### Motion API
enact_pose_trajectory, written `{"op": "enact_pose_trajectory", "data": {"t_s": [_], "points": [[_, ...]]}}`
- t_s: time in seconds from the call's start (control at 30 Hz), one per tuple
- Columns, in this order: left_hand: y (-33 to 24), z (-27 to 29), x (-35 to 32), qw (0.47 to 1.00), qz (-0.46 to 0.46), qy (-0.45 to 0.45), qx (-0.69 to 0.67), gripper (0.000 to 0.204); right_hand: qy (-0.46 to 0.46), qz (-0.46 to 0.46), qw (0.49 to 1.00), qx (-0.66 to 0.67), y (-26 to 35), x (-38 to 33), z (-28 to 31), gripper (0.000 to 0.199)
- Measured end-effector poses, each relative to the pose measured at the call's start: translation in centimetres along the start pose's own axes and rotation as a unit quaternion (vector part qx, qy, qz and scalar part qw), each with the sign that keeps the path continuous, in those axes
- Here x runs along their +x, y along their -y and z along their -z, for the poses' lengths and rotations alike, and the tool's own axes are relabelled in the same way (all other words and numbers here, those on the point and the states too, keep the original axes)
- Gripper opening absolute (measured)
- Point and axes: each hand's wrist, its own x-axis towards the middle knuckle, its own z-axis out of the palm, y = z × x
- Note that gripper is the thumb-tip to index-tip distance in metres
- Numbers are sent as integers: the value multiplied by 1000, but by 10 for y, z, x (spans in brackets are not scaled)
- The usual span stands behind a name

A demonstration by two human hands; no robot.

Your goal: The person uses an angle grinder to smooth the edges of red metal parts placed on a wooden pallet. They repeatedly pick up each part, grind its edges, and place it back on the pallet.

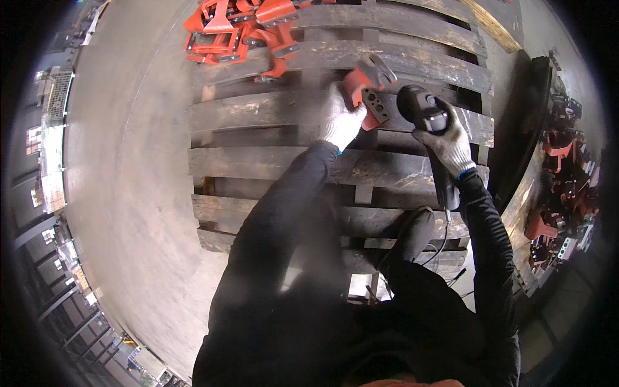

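Gloved in white, my left hand [340,121] is closed on a red metal bracket [358,82], holding it over the slats of the wooden pallet [264,161]. A dark plate with several holes shows on the bracket's near side. To the right, my right hand [451,143], also in a white glove, grips a black angle grinder [418,102] by its body. The grinder's round head faces the bracket, and a small gap lies between them. Its cord [445,235] runs down toward my legs. The fingers of my left hand are partly hidden behind the bracket.
A heap of similar red brackets [242,32] lies on the pallet's far left. More red and dark metal parts [560,187] fill another pallet at the right. My shoe [412,229] rests on the near slats, close to the cord. Concrete floor [135,168] stretches to the left.
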Motion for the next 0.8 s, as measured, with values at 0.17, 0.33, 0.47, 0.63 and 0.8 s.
{"op": "enact_pose_trajectory", "data": {"t_s": [0.17, 0.33, 0.47, 0.63, 0.8], "points": [[34, -8, -8, 994, -27, 42, 96, 40, 31, 70, 995, -60, 3, 46, -20, 90], [22, 3, -17, 978, 34, 19, 204, 44, 104, 124, 978, -129, 15, 91, -47, 81], [20, -1, -15, 976, 19, 17, 217, 47, 133, 78, 970, -190, 31, 110, -65, 73], [26, 0, -14, 977, 32, 34, 207, 45, 120, 69, 980, -146, 23, 110, -63, 71], [33, -2, -15, 972, -28, 2, 233, 42, 137, 135, 977, -94, -18, 90, -56, 69]]}}
